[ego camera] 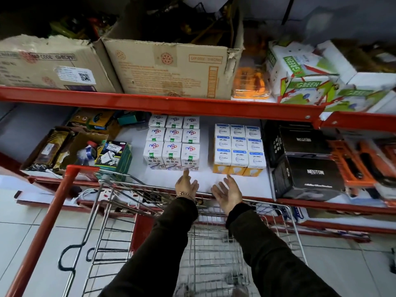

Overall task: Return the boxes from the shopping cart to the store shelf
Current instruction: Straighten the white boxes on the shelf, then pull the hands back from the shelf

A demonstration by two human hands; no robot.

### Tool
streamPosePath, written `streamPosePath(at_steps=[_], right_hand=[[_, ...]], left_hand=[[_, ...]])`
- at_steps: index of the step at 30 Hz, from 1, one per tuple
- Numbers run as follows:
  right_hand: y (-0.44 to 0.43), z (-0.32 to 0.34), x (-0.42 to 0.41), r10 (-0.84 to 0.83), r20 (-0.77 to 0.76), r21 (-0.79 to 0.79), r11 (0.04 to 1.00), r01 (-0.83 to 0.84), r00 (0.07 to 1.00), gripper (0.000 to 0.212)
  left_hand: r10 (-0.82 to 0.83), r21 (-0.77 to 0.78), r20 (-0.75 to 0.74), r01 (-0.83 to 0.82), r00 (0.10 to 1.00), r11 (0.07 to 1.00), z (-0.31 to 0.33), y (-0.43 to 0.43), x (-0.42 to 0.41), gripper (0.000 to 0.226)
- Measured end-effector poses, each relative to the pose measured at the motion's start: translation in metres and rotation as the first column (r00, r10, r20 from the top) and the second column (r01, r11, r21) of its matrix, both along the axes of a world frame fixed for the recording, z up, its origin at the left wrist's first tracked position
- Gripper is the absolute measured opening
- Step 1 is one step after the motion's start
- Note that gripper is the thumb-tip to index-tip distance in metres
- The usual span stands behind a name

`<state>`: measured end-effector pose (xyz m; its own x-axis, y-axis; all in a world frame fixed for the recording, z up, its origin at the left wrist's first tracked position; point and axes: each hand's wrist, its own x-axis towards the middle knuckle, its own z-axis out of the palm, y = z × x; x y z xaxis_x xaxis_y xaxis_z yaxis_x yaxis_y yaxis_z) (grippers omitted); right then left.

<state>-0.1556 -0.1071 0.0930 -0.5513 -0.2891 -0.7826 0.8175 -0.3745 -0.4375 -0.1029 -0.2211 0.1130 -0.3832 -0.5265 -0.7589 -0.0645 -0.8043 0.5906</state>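
Two blocks of small boxes stand on the white shelf in front of me. The left block is white boxes with coloured lettering; the right block is white and blue bulb boxes with yellow bases. My left hand hovers open just below the left block, one finger reaching to the front right box. My right hand is open, palm up, below the right block and holds nothing. The wire shopping cart stands under my arms; I see no boxes in its visible part.
Black Neuton boxes sit right of the bulb boxes, with orange tools further right. Open cartons and packets fill the shelf's left. A red shelf beam overhangs, bearing large cardboard cartons and green-and-white boxes.
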Motion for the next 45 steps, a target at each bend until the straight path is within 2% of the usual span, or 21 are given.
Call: streamPosePath(at_steps=[3, 6, 10, 12, 14, 16, 19, 22, 24, 27, 35, 40, 42, 45], right_hand=[[0.051, 0.002, -0.007, -0.186, 0.0, 0.011, 0.982, 0.186, 0.982, 0.034], [0.105, 0.001, -0.019, -0.407, -0.032, 0.06, 0.911, 0.408, 0.913, 0.025], [0.17, 0.01, -0.05, -0.602, -0.111, 0.168, 0.773, 0.612, 0.791, 0.042], [0.197, 0.02, -0.068, -0.656, -0.201, 0.273, 0.675, 0.685, 0.727, 0.045], [0.221, 0.022, -0.088, -0.584, -0.353, 0.406, 0.608, 0.682, 0.731, 0.052], [0.24, 0.016, -0.106, -0.434, -0.453, 0.459, 0.635, 0.621, 0.779, 0.052], [0.257, 0.009, -0.125, -0.209, -0.446, 0.445, 0.792, 0.418, 0.87, 0.029], [0.268, 0.001, -0.137, -0.05, -0.482, 0.531, 0.777, 0.337, 0.875, 0.018], [0.269, -0.001, -0.14, -0.019, -0.478, 0.564, 0.759, 0.324, 0.878, 0.022], [0.268, 0.005, -0.14, -0.043, -0.469, 0.557, 0.761, 0.333, 0.882, 0.031], [0.27, 0.007, -0.149, -0.019, -0.469, 0.532, 0.792, 0.3, 0.883, 0.026], [0.277, 0.014, -0.145, -0.012, -0.479, 0.501, 0.817, 0.284, 0.878, 0.034], [0.28, 0.028, -0.142, -0.092, -0.521, 0.485, 0.786, 0.382, 0.849, 0.023], [0.295, 0.069, -0.142, -0.281, -0.607, 0.338, 0.756, 0.561, 0.743, 0.029]], left_hand=[[-0.023, 0.014, -0.064, 0.024, 0.998, 1.0, -0.001, 0.039, -0.008, 0.043], [-0.112, 0.031, -0.092, 0.115, 0.989, 0.993, -0.003, 0.084, -0.022, 0.042], [-0.295, 0.026, -0.088, 0.298, 0.952, 0.954, -0.002, 0.147, -0.051, 0.031], [-0.397, -0.05, -0.033, 0.395, 0.917, 0.917, -0.001, 0.177, -0.069, 0.034], [-0.501, -0.157, 0.032, 0.499, 0.865, 0.852, -0.001, 0.202, -0.085, 0.049], [-0.554, -0.235, 0.05, 0.549, 0.831, 0.802, 0.006, 0.222, -0.098, 0.057], [-0.609, -0.325, 0.121, 0.611, 0.784, 0.722, 0.012, 0.239, -0.115, 0.059], [-0.605, -0.365, 0.163, 0.617, 0.779, 0.697, 0.011, 0.25, -0.126, 0.055], [-0.582, -0.386, 0.193, 0.607, 0.79, 0.695, 0.01, 0.253, -0.128, 0.054], [-0.583, -0.408, 0.213, 0.614, 0.784, 0.676, 0.009, 0.255, -0.13, 0.056], [-0.606, -0.423, 0.236, 0.642, 0.76, 0.639, 0.007, 0.252, -0.138, 0.056], [-0.596, -0.429, 0.243, 0.636, 0.765, 0.641, 0.007, 0.253, -0.133, 0.058], [-0.543, -0.476, 0.237, 0.583, 0.806, 0.658, 0.008, 0.251, -0.127, 0.056], [-0.454, -0.622, 0.204, 0.473, 0.867, 0.624, 0.027, 0.236, -0.116, 0.042]])
